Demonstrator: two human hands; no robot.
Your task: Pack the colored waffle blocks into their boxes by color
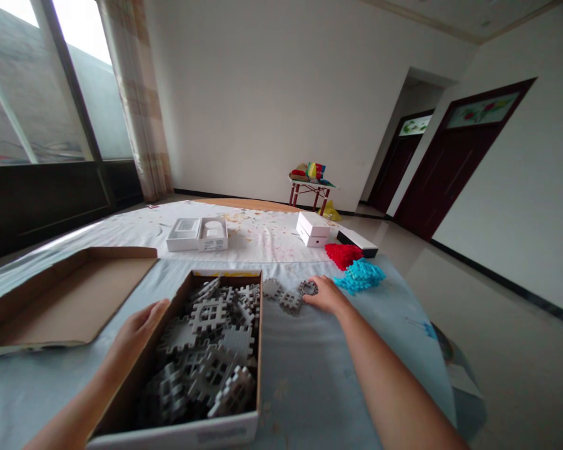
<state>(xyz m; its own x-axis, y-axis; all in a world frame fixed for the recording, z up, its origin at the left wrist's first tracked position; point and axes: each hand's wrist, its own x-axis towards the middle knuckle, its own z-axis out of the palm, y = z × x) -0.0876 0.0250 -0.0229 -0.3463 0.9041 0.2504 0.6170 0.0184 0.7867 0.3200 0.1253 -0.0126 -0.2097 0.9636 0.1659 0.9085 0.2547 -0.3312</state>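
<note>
A cardboard box (259, 350) full of grey interlocking building pieces (209, 315) stands open in front of me. Its pieces have notched edges, and several have window-like cutouts. My left hand (143, 322) lies along the outside of the box's left wall, fingers stretched out and partly hidden. To the right of the box, my right hand (327, 295) pinches a grey building piece (308, 287) down at the tablecloth. Beside that piece lie other grey pieces (289, 302), just off the box's right edge.
The box lid (75, 300) lies upturned on the left. Red pieces (343, 255) and blue pieces (360, 275) are heaped at right. Behind stand small white boxes (313, 229), a black-and-white box (357, 242) and an open white case (197, 235). The tablecloth (309, 387) covers a round table.
</note>
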